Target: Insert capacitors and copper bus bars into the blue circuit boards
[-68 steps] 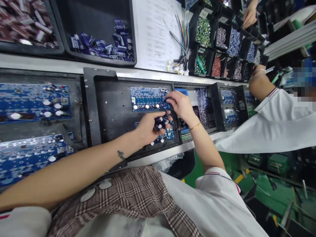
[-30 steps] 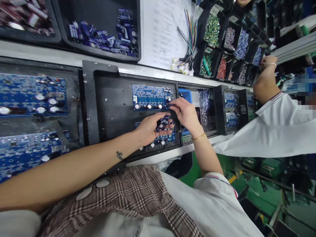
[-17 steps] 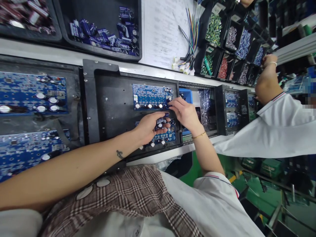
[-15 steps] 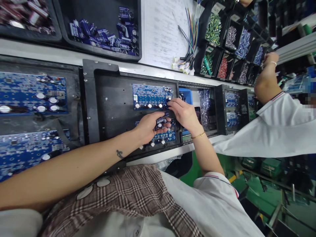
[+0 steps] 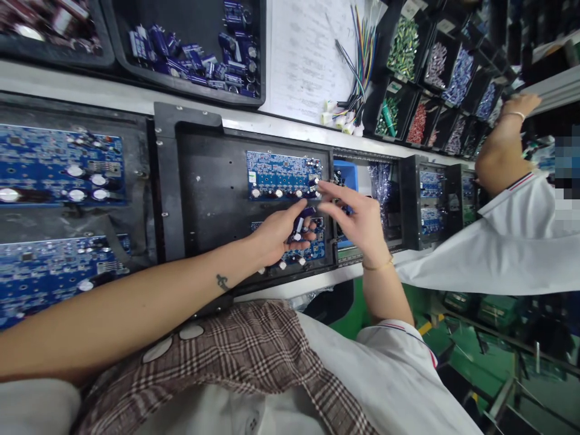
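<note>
In my left hand [image 5: 283, 235], palm up with fingers curled, lie a few dark purple capacitors [image 5: 299, 227]. My right hand [image 5: 356, 212] is just to the right, thumb and fingers apart, with nothing visible between them; its fingertips are slightly blurred. Those fingertips are beside the right end of the upper blue circuit board [image 5: 283, 170], where a row of silver-topped capacitors [image 5: 278, 194] stands along the lower edge. Below it, a second blue circuit board [image 5: 319, 244] is partly hidden under my left hand. Both boards sit in a black carrier [image 5: 212, 181].
Black bins of purple capacitors [image 5: 194, 60] and brown parts [image 5: 54, 27] stand behind. A printed sheet [image 5: 296, 60] lies beside connector wires [image 5: 357, 66]. Small-parts bins [image 5: 417, 121] and a co-worker's arm [image 5: 502, 142] are at right. More boards [image 5: 40, 163] sit at left.
My right hand has drawn back to the right from the upper board's corner and its fingers have parted. My left hand stays over the lower board, still holding capacitors. The view has shifted slightly.
</note>
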A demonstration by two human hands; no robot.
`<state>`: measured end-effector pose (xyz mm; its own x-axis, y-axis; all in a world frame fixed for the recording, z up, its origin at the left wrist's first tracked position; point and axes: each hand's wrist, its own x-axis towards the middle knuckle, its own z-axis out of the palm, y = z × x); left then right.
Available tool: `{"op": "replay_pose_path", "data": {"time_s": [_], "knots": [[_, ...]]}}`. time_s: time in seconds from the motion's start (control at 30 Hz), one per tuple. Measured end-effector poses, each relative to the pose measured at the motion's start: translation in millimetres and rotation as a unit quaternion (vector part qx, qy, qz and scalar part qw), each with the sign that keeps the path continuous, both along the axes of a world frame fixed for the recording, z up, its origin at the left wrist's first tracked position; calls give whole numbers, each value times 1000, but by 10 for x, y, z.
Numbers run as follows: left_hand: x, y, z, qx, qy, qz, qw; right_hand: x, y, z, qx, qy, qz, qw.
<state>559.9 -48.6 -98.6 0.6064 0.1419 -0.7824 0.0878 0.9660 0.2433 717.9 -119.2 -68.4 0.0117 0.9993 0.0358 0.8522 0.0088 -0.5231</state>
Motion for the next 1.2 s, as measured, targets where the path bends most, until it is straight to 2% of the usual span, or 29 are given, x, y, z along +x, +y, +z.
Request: {"op": "replay_pose_path", "data": {"time_s": [0.1,0.23,0.3,0.37,0.5,0.7,0.87,1.1,1.2], "knots": [[1,-1,21,-3,-27,-10,1000,-25,-26,76,-13,14,-15,1000],[6,-4,27,-19,-83,6,996,196,83,-166,10,-41,-89,995],[0,-5,19,-25,-96,10,995,299,144,-292,-6,-45,-78,996],[-14,-4,13,-22,-102,3,995,348,182,-347,-15,-52,-67,996],[-41,3,22,9,-101,-18,995,349,206,-310,-31,-77,-51,995],[-44,13,30,27,-109,-6,994,341,189,-331,-24,-89,-38,995],[-29,20,-1,40,-82,8,996,351,152,-347,-16,-87,-18,996],[8,24,25,55,-35,17,998,341,195,-333,-45,-132,0,990],[12,16,4,52,-44,12,998,298,148,-310,-25,-102,-5,994]]}}
